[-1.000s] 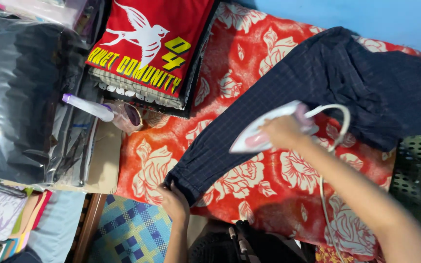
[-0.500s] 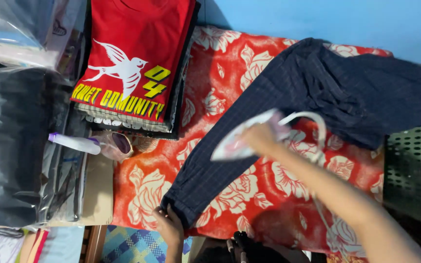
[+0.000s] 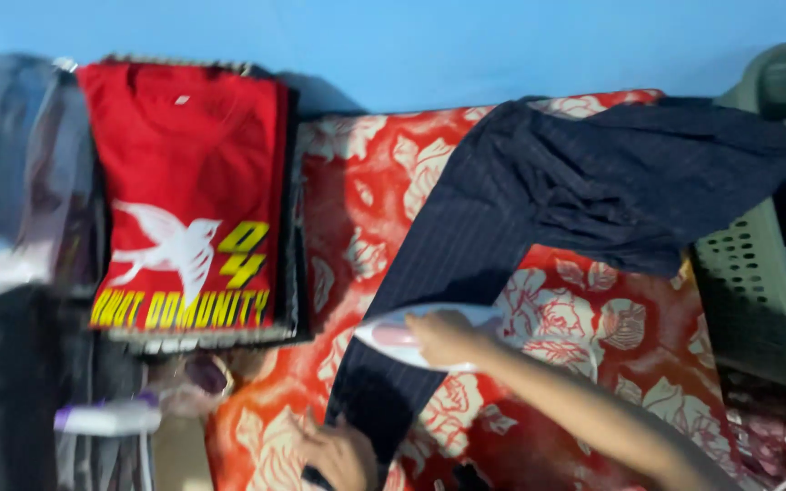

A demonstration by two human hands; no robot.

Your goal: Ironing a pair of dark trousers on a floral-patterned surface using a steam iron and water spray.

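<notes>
While pinned by left hand (image 3: 343, 453), trousers (image 3: 502, 227) under right hand (image 3: 443, 336)'s iron (image 3: 393, 335).

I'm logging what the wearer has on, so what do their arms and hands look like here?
Both are bare. The right hand and its forearm show no sleeve, glove, watch or band. The left hand is partly cut off at the frame's bottom and blurred; nothing worn shows there.

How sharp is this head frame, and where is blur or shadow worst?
Head view: motion blur softens the whole frame, worst at the left edge, where the dark bags smear. The white iron under the right hand has soft outlines; the left hand on the dark pinstriped garment is dim and cropped. Light is even; the red folded shirt casts a shadow on the floral cloth.
</notes>
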